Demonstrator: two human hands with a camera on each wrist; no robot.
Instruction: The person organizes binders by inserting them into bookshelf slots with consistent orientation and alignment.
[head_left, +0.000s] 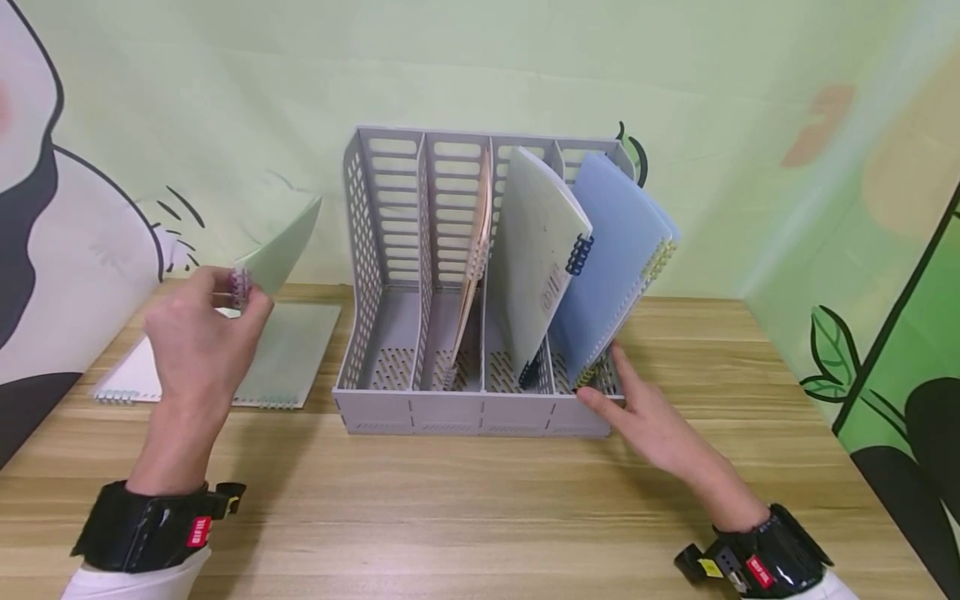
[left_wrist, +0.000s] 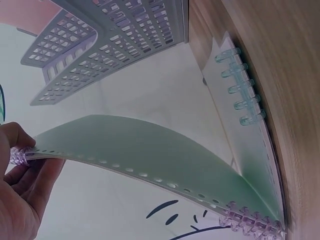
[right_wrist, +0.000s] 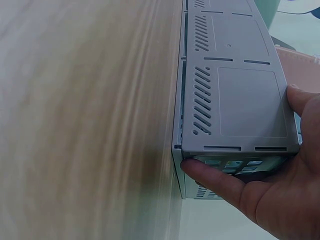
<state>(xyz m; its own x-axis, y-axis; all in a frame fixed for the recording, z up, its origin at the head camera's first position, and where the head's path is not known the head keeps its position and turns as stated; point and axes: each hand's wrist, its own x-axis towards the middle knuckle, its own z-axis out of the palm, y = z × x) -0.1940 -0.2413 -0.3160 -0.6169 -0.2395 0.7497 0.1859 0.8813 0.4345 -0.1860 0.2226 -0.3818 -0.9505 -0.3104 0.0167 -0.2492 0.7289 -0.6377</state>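
Note:
My left hand (head_left: 202, 333) pinches a pale green notebook (head_left: 288, 246) by the purple rings near one end of its spine. The notebook is raised and its cover bows; in the left wrist view its other ring cluster (left_wrist: 250, 222) hangs low, close to the table. At the front right corner of a grey file rack (head_left: 450, 414), my right hand (head_left: 648, 421) holds on. Its thumb (right_wrist: 299, 97) lies over the front rim and a finger (right_wrist: 212, 177) runs along the side. A blue notebook (head_left: 611, 250) with yellow rings leans in the rightmost slot, near this hand.
Left of the rack, a pale notebook (head_left: 292, 358) with teal rings lies flat on the wooden table (head_left: 465, 517). Inside the rack stand a grey-white notebook (head_left: 536, 267) with dark rings and a thin peach one (head_left: 477, 242). A printed backdrop (head_left: 285, 108) rises behind.

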